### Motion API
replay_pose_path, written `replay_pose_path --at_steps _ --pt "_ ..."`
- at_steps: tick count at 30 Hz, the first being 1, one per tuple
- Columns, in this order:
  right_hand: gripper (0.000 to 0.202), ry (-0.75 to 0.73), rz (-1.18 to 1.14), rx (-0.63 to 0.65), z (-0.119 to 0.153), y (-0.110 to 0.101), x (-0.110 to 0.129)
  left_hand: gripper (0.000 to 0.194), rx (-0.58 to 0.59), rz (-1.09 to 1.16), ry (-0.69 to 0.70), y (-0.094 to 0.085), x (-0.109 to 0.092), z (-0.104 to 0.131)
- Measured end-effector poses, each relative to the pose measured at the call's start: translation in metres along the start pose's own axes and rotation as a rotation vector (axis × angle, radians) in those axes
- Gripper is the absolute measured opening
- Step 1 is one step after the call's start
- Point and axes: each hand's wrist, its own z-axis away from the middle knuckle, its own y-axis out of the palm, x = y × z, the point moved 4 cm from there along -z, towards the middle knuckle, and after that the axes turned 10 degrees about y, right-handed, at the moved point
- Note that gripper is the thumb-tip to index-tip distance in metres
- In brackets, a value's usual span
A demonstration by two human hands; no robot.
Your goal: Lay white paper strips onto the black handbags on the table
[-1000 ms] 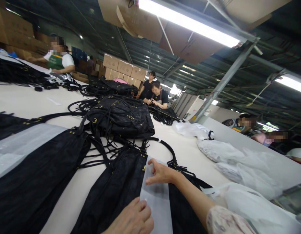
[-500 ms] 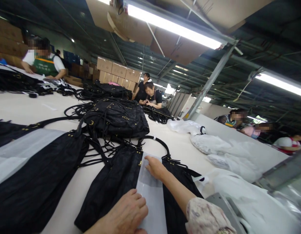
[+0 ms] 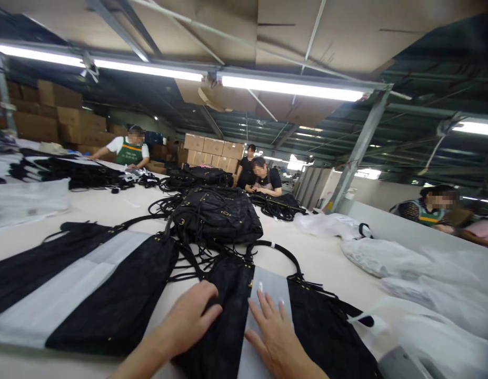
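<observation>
A black handbag (image 3: 228, 295) with thin black handles and brass-coloured studs lies flat in front of me. Down its middle runs a smooth white strip (image 3: 271, 281), perhaps plastic or paper. My right hand (image 3: 277, 334) rests on this strip, palm down and fingers spread. My left hand (image 3: 188, 318) is at the bag's left side, fingers bent and thumb held apart; I see nothing in it, though some fingertips are hidden. Left of it lies a second black bag (image 3: 117, 289) with a similar white strip (image 3: 66, 295) along it.
Behind the bags sits a stacked black bag (image 3: 220, 213) with tangled straps. White plastic bags (image 3: 389, 255) line the right side of the white table (image 3: 307, 263). A clear plastic bag (image 3: 30, 202) lies far left. Several co-workers are around, one person (image 3: 267, 179) at the far end.
My right hand has flattened and spread on the white strip, closer to me. My left hand has left the strip for the bag's left side. The view has turned left.
</observation>
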Motion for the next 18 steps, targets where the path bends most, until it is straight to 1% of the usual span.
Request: replay_pose_path --at_steps 1,2,3,5,8,10,12,15,16,18 --pt "0.058 -0.043 -0.043 -0.034 0.003 -0.005 0.010 0.014 -0.095 0.016 -0.087 -0.013 0.011 0.006" --pt "0.052 -0.100 -0.102 -0.056 0.006 -0.007 0.021 0.017 -0.156 0.038 -0.154 -0.021 0.021 0.013" --pt "0.046 -0.156 -0.168 -0.072 0.010 -0.007 0.032 0.020 -0.186 0.071 -0.203 -0.025 0.031 0.020" --pt "0.039 -0.249 -0.281 -0.095 0.016 -0.002 0.054 0.026 -0.194 0.164 -0.263 -0.021 0.045 0.031" --pt "0.040 -0.339 -0.342 -0.123 0.025 0.012 0.087 0.032 -0.237 0.390 -0.361 -0.005 0.059 0.041" --pt "0.041 -0.302 -0.340 -0.135 0.030 0.017 0.107 0.038 -0.289 0.565 -0.434 0.003 0.066 0.046" --pt "0.046 -0.214 -0.335 -0.150 0.034 0.017 0.125 0.043 -0.337 0.723 -0.482 0.006 0.071 0.048" --pt "0.054 -0.157 -0.312 -0.124 0.036 0.014 0.144 0.049 -0.367 0.892 -0.486 0.006 0.076 0.049" --pt "0.053 -0.154 -0.308 -0.105 0.036 0.014 0.147 0.050 -0.360 0.933 -0.479 0.006 0.077 0.049" --pt "0.042 -0.137 -0.332 -0.084 0.034 0.015 0.148 0.049 -0.335 0.994 -0.460 0.007 0.078 0.048"
